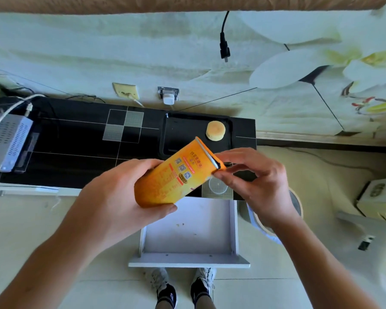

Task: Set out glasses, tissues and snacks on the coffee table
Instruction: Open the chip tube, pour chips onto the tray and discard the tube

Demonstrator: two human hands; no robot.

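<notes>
Nearest, an open white drawer (188, 233) juts out toward the person's shoes (181, 288), with only a few crumbs on its floor. Above it the left hand (123, 197) has its grip wrapped around the lower end of an orange snack carton (176, 175), thumb on the near side and fingers curled over the far side, holding it tilted with the mouth up and to the right. The right hand (252, 179) pinches the carton's top edge between thumb and forefinger, apparently working the opening. The carton carries rows of small Chinese print and three square scan codes, but the writing is too small to read and no brand can be made out. Just below the carton's mouth a clear round lid (217, 186) lies on the near edge of the black tabletop (76, 141). Farther back a black tray (183, 134) sits on that tabletop with a single round yellow cake (215, 130) in its far right corner. By my reading the task is early: one snack is plated, more are probably coming from the carton, and no glasses or tissues are in view. A grey box with cables (7, 141) sits at far left.
</notes>
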